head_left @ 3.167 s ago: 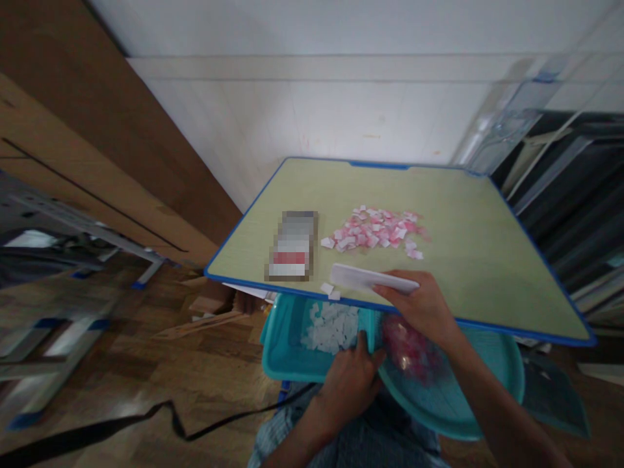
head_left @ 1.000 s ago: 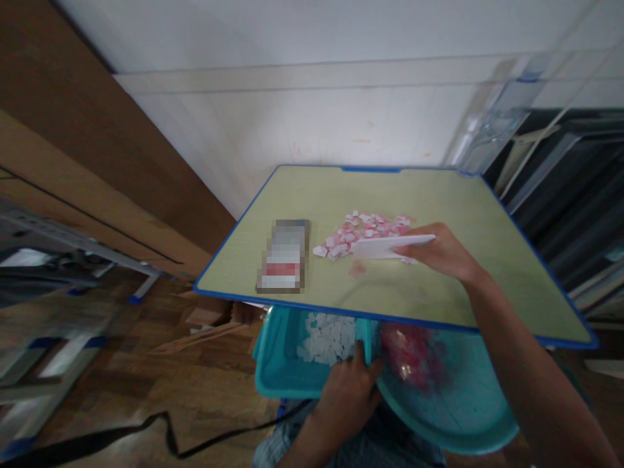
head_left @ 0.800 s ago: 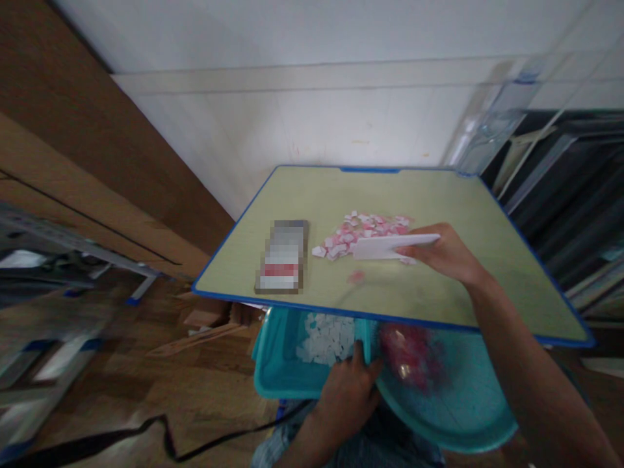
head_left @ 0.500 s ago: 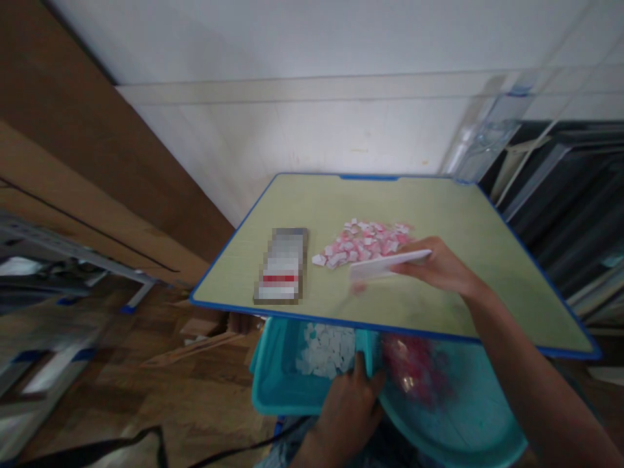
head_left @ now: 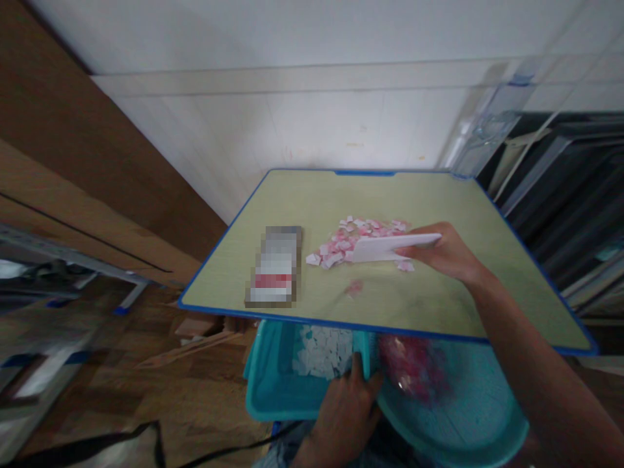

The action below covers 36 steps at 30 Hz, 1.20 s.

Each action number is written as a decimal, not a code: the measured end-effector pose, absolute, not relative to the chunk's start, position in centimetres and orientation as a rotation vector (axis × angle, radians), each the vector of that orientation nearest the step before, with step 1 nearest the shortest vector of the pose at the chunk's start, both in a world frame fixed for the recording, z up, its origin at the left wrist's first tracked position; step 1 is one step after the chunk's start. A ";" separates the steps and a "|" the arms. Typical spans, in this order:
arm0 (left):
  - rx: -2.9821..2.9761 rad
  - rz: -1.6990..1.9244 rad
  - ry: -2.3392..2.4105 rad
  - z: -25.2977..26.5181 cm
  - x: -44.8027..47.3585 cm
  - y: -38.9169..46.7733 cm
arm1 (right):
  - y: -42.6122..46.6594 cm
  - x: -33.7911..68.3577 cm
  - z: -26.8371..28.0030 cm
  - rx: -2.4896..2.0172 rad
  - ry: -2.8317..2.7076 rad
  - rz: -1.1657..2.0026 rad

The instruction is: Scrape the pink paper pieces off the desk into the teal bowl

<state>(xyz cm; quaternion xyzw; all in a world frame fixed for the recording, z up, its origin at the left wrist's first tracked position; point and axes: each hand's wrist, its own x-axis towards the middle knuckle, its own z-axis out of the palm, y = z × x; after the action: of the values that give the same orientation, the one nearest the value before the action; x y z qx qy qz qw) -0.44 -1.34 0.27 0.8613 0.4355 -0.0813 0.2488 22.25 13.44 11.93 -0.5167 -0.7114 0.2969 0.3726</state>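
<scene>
My right hand (head_left: 441, 250) is closed around one end of a flat white card (head_left: 377, 248), thumb on the near side. The card stands on edge against the right front of a pile of small pink and white pieces (head_left: 336, 246) and hides some of them. One pink piece (head_left: 354, 287) lies alone nearer the table's front edge. Below the table, my left hand (head_left: 348, 406) grips the right rim of a rectangular teal basin (head_left: 280, 406), where it meets a round teal basin (head_left: 482, 416). Its fingertips are partly hidden.
White pieces (head_left: 324, 351) lie in the rectangular basin, and a shiny red plastic bag (head_left: 409, 367) in the round one. A phone (head_left: 275, 266), blurred out, rests at left on the blue-edged folding table (head_left: 234, 260). A wall stands behind; a black strap (head_left: 97, 439) hangs lower left.
My right hand has moved the card away from me, up against the pile. The single pink piece now lies apart in front. My left hand stays at the basin rim.
</scene>
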 end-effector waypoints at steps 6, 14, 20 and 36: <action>2.328 -0.237 1.184 0.4 -0.4 -1.3 | 13.8 21.4 12.2 -1.210 -1.972 0.839; 2.330 -0.258 1.203 0.6 -0.3 -1.3 | 13.2 21.6 12.1 -1.259 -1.887 0.872; 2.320 -0.294 1.194 1.1 -0.2 -1.2 | 14.7 18.7 9.3 -1.284 -1.874 0.726; 2.358 -0.293 1.200 1.0 -0.1 -1.3 | 14.3 19.6 9.0 -0.911 -2.166 0.941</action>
<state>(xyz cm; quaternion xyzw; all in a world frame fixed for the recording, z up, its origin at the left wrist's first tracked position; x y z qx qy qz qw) -0.12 -1.28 1.04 0.8603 0.4381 -0.1068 0.2376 19.55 14.25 8.98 -0.3433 -0.8162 0.3547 0.3003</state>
